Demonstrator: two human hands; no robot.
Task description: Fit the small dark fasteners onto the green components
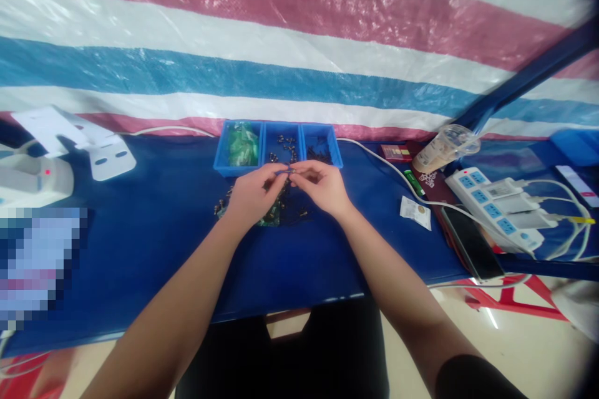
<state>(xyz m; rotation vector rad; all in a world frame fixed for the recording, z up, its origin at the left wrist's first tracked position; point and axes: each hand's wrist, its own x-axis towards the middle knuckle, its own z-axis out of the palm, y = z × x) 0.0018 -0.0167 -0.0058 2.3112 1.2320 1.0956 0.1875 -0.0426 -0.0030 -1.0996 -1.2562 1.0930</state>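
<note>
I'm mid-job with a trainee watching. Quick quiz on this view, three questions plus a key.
1. Which compartment of the blue tray holds green plastic?
A) left
B) middle
C) right

2. True or false: the left hand and right hand are close together.

3. Fill in: the cup is to the ___ of both hands in the picture.

Key: 1 A; 2 true; 3 right.

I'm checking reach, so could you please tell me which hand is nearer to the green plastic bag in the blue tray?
Left: the left hand is on the near side of the green plastic bag, slightly right; the right hand is farther right.
</note>
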